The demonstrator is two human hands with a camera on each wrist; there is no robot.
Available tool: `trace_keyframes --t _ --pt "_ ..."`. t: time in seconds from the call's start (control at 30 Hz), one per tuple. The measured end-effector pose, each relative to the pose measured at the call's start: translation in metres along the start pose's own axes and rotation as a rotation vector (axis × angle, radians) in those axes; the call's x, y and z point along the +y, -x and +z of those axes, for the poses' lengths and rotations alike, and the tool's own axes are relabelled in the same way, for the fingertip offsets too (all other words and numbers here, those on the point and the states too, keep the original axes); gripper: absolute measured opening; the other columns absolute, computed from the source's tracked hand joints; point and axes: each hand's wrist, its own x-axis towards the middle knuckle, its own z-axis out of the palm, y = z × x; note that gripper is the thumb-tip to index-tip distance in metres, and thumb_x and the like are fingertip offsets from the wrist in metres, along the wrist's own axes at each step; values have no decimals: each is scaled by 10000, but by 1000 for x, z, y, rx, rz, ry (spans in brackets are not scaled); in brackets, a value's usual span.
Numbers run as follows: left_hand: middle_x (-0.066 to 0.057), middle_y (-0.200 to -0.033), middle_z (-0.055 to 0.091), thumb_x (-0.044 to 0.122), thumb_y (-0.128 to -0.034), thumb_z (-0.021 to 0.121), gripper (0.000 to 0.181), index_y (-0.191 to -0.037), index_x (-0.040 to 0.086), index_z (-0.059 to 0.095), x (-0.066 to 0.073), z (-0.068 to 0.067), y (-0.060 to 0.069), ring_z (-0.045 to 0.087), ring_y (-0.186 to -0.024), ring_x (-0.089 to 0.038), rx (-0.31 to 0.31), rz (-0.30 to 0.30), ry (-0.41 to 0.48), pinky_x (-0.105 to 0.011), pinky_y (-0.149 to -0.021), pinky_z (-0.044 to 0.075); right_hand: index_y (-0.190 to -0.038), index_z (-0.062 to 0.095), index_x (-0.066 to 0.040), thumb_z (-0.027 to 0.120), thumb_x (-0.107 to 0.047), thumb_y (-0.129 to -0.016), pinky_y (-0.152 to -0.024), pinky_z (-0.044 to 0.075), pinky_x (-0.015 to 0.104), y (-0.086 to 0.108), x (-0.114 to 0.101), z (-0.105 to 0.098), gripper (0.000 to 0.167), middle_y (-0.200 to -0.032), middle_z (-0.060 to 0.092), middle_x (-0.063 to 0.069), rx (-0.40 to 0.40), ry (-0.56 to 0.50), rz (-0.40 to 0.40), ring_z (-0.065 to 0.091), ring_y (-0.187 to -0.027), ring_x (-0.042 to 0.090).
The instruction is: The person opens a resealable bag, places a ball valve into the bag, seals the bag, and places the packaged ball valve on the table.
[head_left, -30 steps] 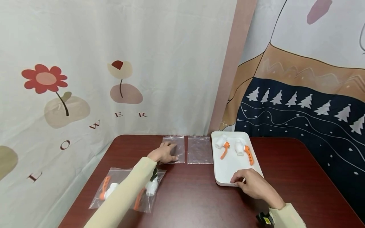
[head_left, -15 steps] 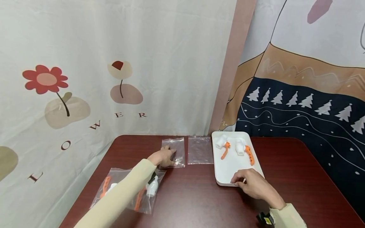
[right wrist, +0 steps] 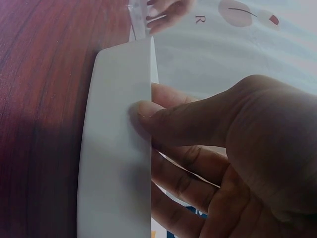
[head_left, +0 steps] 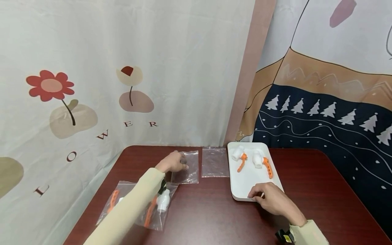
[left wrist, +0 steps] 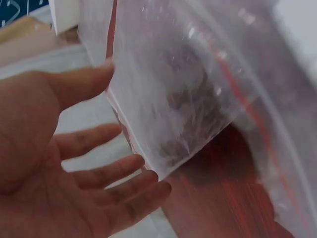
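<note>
My left hand (head_left: 172, 161) is at the left side of a flat clear zip bag (head_left: 192, 173) near the back of the table. In the left wrist view, its fingers are spread, with the fingertips (left wrist: 161, 191) along the bag's edge. With thumb and fingers, my right hand (head_left: 272, 200) grips the near rim of a white tray (head_left: 245, 189). The right wrist view has the thumb (right wrist: 168, 121) on the outer wall and the other fingers behind the rim. Inside the tray lie two white plastic parts with orange handles, one left (head_left: 242, 162) and one right (head_left: 267, 167).
A second flat clear bag (head_left: 215, 163) lies between the first bag and the tray. At the front left, clear bags (head_left: 167, 217) hold similar white and orange parts, partly hidden under my left sleeve (head_left: 128, 207). Printed curtains (head_left: 183, 85) stand behind the dark red table (head_left: 214, 217).
The bag by my left hand has slid toward me. My left hand has shifted slightly left and up, from on the bag to its edge. My right hand and the tray stay put.
</note>
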Motion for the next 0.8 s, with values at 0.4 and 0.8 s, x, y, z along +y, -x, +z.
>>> trace_keyframes --t 0.4,0.8 --pt "-175 -1004 639 301 -965 643 312 -968 -11 641 -16 -7 -25 574 -785 -243 62 -272 126 -387 -733 499 -889 766 -229 742 -58 -903 -623 485 201 0 0 0 173 -819 715 -135 0 -10 5 541 -700 -61" --pt "-262 -1208 670 304 -982 660 467 -1232 -92 655 -12 -6 -36 653 -950 -324 77 -465 160 -449 -829 571 -883 765 -239 742 -57 -901 -639 489 206 1 0 0 185 -825 721 -138 5 -9 7 547 -718 -64"
